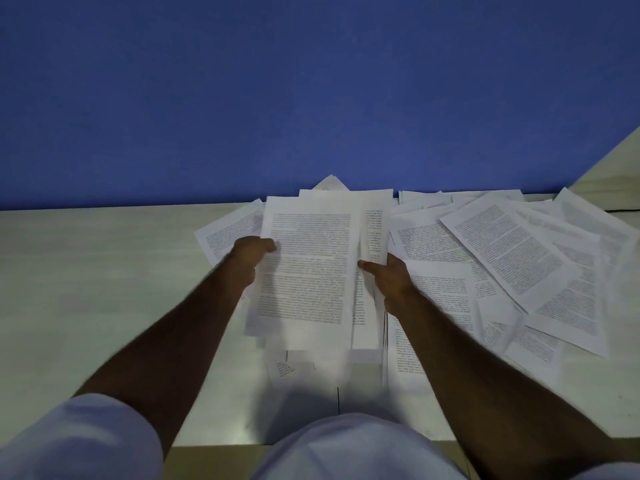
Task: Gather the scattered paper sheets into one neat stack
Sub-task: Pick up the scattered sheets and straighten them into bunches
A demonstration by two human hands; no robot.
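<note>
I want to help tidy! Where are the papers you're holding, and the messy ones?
held papers [308,271]: head view, middle of top page.
messy papers [512,251]: head view, middle of one loose page.

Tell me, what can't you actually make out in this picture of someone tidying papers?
- Printed text on the held bundle: head view, too blurred and small to read.
- Fingers of the left hand and right hand: hidden behind the bundle.
- Sheets under the scattered sheets: covered by those above, so no count.
- Table near edge: partly hidden by the person's white shirt.
</note>
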